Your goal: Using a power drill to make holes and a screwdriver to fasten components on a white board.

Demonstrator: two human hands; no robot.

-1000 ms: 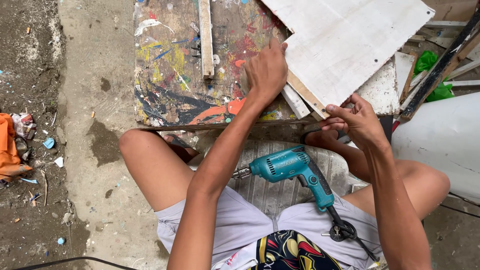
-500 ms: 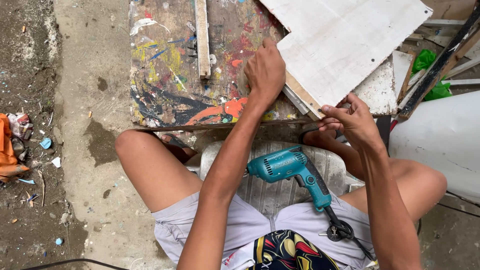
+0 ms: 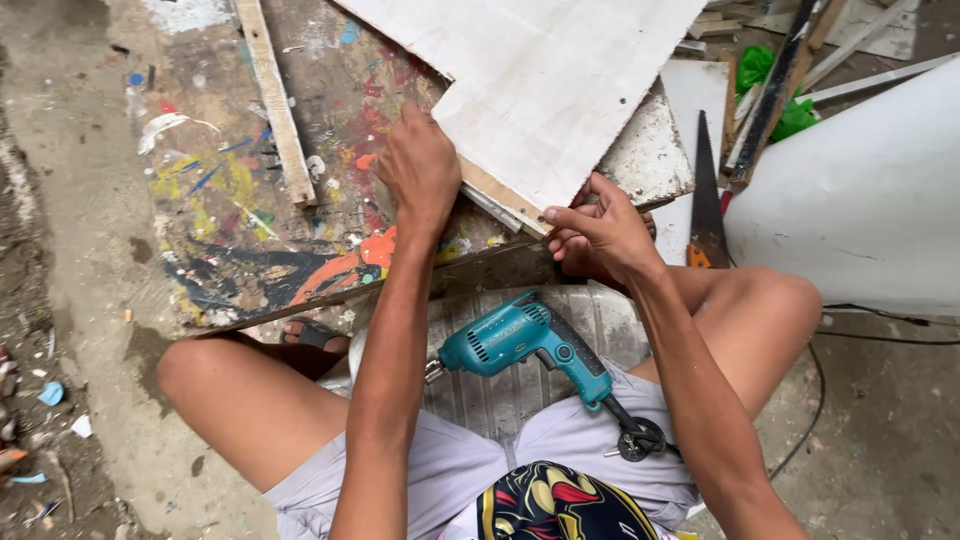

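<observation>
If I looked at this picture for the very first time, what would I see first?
Probably the teal drill, lying in the middle between the person's bare knees. Next, the board splashed with many colours of paint at upper left, and the big white panel lying across it at the top. The left hand rests at the panel's edge, and the right hand is at its near corner.

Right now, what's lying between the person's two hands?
In the head view, the lower corner of the white board and its wooden edge strip lie between the left hand and the right hand, over the paint-splattered board.
</observation>
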